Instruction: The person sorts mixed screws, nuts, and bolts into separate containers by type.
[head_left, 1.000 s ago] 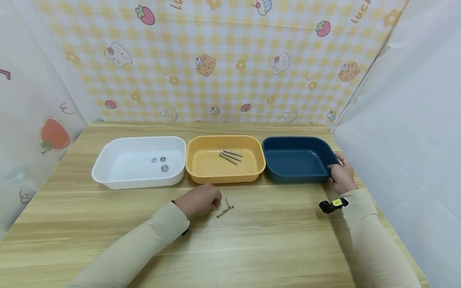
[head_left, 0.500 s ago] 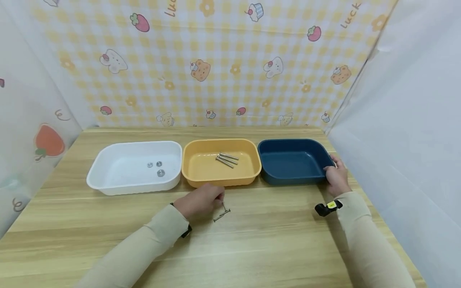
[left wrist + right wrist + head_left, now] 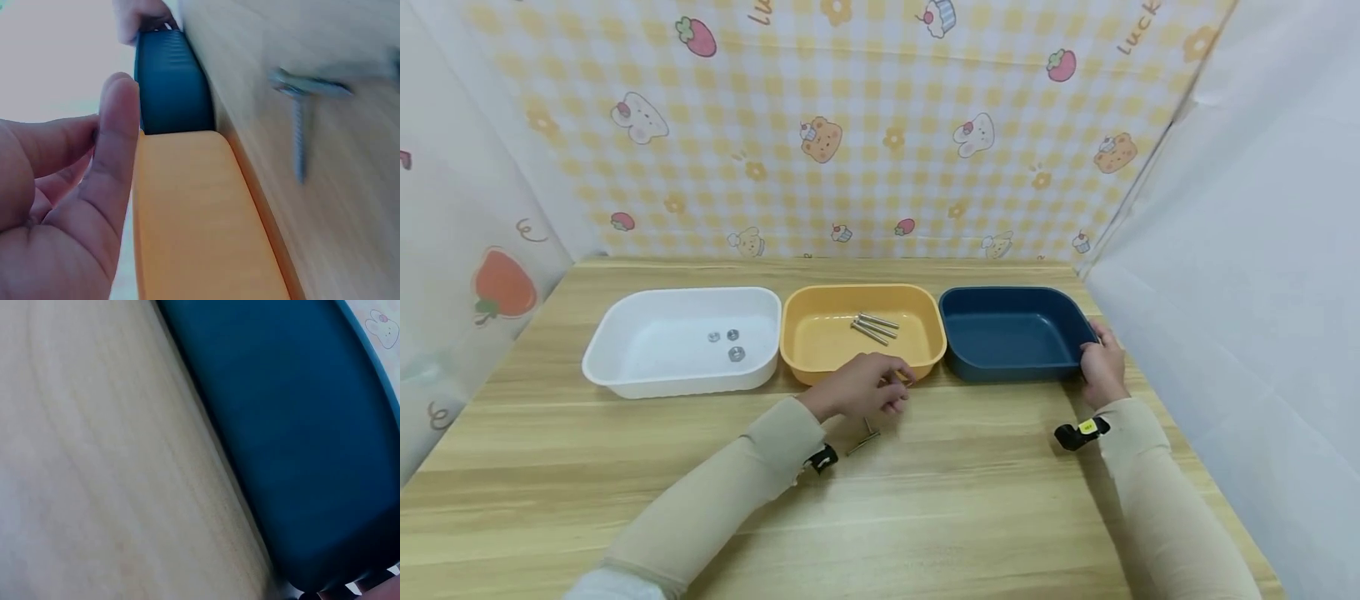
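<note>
My left hand (image 3: 867,387) is over the front rim of the yellow tray (image 3: 816,354). Its thumb and a finger pinch what seems a small screw, mostly hidden, with a dark end (image 3: 95,134) visible between them. Below that hand, loose screws (image 3: 863,443) lie on the table; in the left wrist view a screw (image 3: 300,134) appears blurred. My right hand (image 3: 1103,371) grips the right end of the dark blue tray (image 3: 1015,371), thumb over its rim. Several long bolts (image 3: 874,327) lie in the yellow tray.
A white tray (image 3: 617,367) with three nuts (image 3: 736,353) stands left of the yellow tray. All three trays stand in a row on the wooden table (image 3: 970,500). A patterned cloth (image 3: 880,183) hangs behind, and a white wall (image 3: 1247,250) rises at the right.
My left hand has lifted from the loose screws and moved right and away from me, towards the yellow tray. The right hand keeps its grip on the dark blue tray.
</note>
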`<state>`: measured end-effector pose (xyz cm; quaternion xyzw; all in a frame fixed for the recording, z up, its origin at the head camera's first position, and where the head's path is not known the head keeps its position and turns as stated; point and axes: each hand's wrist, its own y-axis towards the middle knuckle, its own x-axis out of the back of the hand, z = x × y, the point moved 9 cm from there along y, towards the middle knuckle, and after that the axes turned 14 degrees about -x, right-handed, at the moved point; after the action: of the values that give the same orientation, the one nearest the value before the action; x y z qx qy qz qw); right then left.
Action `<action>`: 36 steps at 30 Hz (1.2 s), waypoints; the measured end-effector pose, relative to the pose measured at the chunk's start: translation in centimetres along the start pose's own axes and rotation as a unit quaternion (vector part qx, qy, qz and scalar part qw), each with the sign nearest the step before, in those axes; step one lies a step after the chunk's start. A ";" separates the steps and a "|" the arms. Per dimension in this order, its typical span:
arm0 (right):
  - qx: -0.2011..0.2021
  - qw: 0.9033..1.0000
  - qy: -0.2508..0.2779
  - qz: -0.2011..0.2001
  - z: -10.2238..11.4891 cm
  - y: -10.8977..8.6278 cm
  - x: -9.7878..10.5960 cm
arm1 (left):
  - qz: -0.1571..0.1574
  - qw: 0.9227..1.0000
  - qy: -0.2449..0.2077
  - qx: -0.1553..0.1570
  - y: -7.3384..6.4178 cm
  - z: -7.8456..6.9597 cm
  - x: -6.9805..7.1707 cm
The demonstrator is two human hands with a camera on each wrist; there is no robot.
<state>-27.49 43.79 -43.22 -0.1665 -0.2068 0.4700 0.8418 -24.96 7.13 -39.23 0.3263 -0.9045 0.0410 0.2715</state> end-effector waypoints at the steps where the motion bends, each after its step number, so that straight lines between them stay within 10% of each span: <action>1: 0.000 1.000 0.002 0.001 0.0 0.0 0.0 | -0.008 1.000 -0.025 0.000 0.5 0.0 0.0; 4: 0.006 1.000 0.006 0.000 0.1 0.0 0.2 | -0.035 0.992 -0.124 0.013 1.9 0.2 0.0; 7: 0.013 1.000 0.005 -0.006 0.1 0.0 0.2 | -0.064 0.966 -0.247 0.035 3.4 0.3 -0.1; 15: 0.031 0.998 -0.043 -0.032 -0.2 -0.6 0.2 | -0.122 0.861 -0.482 0.107 7.2 1.3 -1.5; 22: 0.047 0.997 -0.013 -0.054 -0.2 -1.0 0.6 | -0.207 0.722 -0.641 0.162 9.9 1.6 -3.2; 25: 0.046 0.997 -0.009 -0.054 -0.1 -1.0 0.6 | -0.233 0.674 -0.677 0.181 11.1 1.3 -3.7; 30: 0.042 0.997 -0.015 -0.058 -0.1 -1.1 0.7 | -0.262 0.617 -0.712 0.209 12.6 0.7 -4.6; 36: 0.040 0.997 -0.036 -0.055 0.0 -1.2 0.7 | -0.338 0.573 -0.710 0.232 13.7 1.2 -5.1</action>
<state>-26.31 43.75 -42.50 -0.1037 -0.2266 0.4366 0.8645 -30.59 20.46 -41.51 0.5843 -0.5913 -0.0904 -0.5484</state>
